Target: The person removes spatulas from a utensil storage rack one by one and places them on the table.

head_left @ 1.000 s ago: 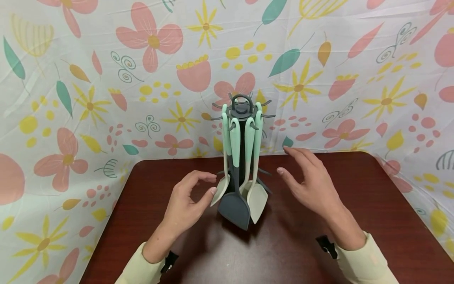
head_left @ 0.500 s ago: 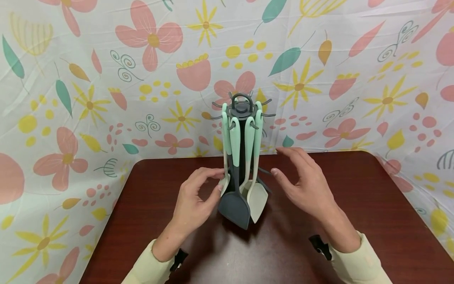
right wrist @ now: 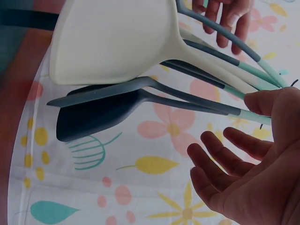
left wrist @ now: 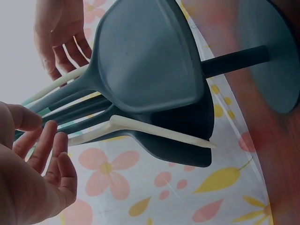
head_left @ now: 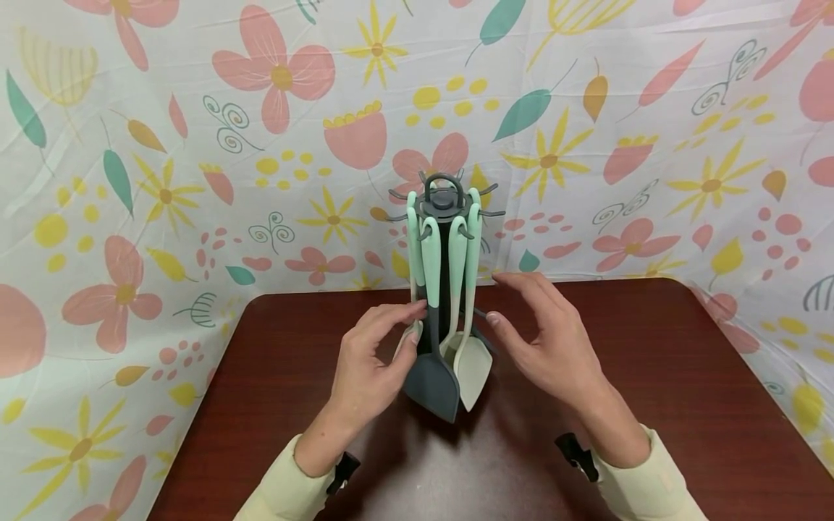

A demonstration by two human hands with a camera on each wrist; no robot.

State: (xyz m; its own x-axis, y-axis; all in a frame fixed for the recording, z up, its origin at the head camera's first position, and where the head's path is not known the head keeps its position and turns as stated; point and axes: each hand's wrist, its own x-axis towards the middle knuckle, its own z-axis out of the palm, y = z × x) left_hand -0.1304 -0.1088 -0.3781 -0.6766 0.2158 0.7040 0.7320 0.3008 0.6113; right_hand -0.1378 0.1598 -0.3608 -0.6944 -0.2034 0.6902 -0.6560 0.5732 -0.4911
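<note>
Hanging by their mint-topped handles from a dark rack, several utensils are surrounding its central post, and the rack is standing upright on the table, toward its back edge, before a floral cloth. A dark spatula is facing forward, with a pale spatula hanging just beside it. The left hand is hovering close at the rack's left side, thumb and fingers moderately parted around a pale utensil; I cannot tell whether the fingertips are touching it. The right hand is hovering opposite, its gap wider, apparently holding nothing.

The likeliest trouble is coming from the crowding: a nudge from the left fingertips could be setting one utensil swinging into its neighbours, and any upward push could be slipping a handle off its open-ended hook. Uneven pressure from one side could be tilting or sliding the round base.
</note>
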